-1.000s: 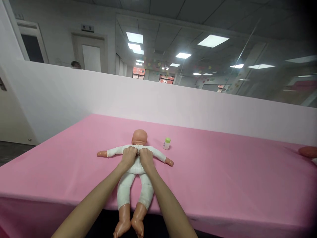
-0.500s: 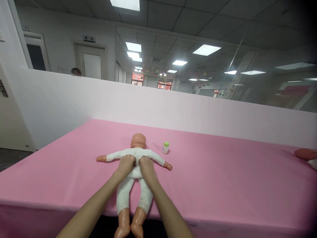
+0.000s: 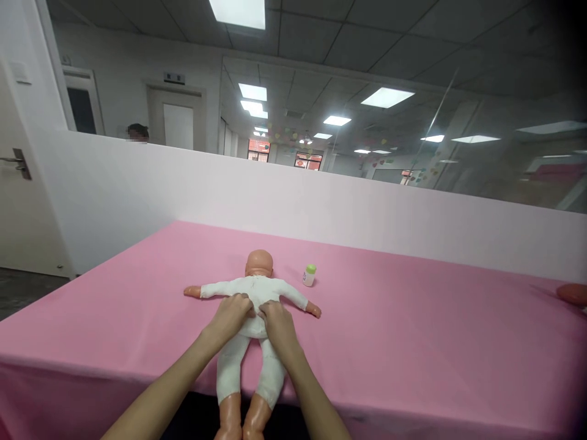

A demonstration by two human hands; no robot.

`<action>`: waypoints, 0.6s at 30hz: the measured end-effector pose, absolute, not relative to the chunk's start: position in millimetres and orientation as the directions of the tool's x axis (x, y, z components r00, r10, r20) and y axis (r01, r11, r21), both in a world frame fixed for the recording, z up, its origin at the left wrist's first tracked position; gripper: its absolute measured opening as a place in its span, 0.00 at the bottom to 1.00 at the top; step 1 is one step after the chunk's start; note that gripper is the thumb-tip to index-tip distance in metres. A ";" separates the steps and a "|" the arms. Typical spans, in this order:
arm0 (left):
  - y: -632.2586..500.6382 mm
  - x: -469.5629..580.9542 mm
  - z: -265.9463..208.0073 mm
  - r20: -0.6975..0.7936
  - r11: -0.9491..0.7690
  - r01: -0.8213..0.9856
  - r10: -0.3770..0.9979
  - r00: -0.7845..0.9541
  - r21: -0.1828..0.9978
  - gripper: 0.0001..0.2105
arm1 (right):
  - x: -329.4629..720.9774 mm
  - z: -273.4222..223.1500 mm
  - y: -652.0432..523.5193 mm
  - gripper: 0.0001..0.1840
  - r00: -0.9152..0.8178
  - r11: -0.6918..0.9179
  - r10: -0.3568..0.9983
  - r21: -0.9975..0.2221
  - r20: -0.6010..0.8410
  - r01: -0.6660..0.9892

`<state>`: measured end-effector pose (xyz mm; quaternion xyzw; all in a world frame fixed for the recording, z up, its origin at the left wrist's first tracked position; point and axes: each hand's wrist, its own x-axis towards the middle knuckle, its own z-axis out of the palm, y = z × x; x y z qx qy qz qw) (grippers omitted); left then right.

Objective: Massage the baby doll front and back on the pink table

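Head view. A baby doll (image 3: 255,292) in a white one-piece suit lies flat on the pink table cover (image 3: 413,318), its long axis running straight away from the person: head at the far end, bare feet hanging over the near table edge, arms spread to either side. The left hand (image 3: 230,315) and right hand (image 3: 279,322) rest side by side on the middle of the doll's trunk, palms down, thumbs almost meeting on the midline. The fingers (image 3: 242,301) are curled onto the white cloth and seem to pinch or press it, though whether any fold is truly gripped cannot be told at this size. The chest and head lie just beyond the fingertips, the legs beneath and behind the wrists. Both forearms reach forward from the lower frame and converge on the trunk, and neither hand is clearly the nearer. A small white bottle with a green cap (image 3: 309,275) stands to the right of the fingers and beyond them, beside the doll's head and apart from it
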<state>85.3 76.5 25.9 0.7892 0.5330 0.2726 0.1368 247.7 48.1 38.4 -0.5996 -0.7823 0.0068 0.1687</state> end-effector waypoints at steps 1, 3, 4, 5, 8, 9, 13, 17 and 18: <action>74.1 86.2 26.9 0.268 -0.393 0.799 0.916 0.298 0.456 0.12 | 247.0 38.2 46.9 0.16 -0.230 0.285 0.940 -0.208 0.252 0.936; 70.7 90.1 29.5 0.247 -0.392 0.848 0.915 0.318 0.358 0.13 | 243.3 37.5 48.2 0.17 -0.237 0.282 0.940 -0.168 0.244 0.945; 69.9 92.7 30.8 0.245 -0.389 0.860 0.915 0.320 0.331 0.13 | 240.9 36.8 50.3 0.17 -0.233 0.272 0.942 -0.145 0.239 0.951; 69.5 95.5 31.9 0.246 -0.385 0.863 0.916 0.316 0.328 0.13 | 238.4 36.1 52.9 0.17 -0.226 0.259 0.946 -0.125 0.233 0.958; 70.6 102.1 32.4 0.228 -0.358 0.864 0.929 0.292 0.353 0.12 | 233.6 32.6 61.5 0.16 -0.189 0.217 0.956 -0.105 0.226 0.971; 71.6 103.4 31.3 0.225 -0.349 0.871 0.932 0.284 0.346 0.11 | 233.2 31.2 64.0 0.16 -0.181 0.209 0.957 -0.104 0.228 0.972; 76.4 103.7 24.5 0.242 -0.335 0.901 0.931 0.272 0.274 0.12 | 236.6 27.5 70.7 0.15 -0.179 0.216 0.950 -0.123 0.255 0.969; 71.9 97.8 27.5 0.300 -0.355 0.889 0.916 0.268 0.290 0.11 | 246.7 34.3 67.7 0.14 -0.209 0.263 0.932 -0.154 0.295 0.953; 67.9 95.5 30.6 0.323 -0.370 0.879 0.907 0.271 0.302 0.11 | 250.3 37.1 64.8 0.13 -0.222 0.286 0.923 -0.173 0.313 0.943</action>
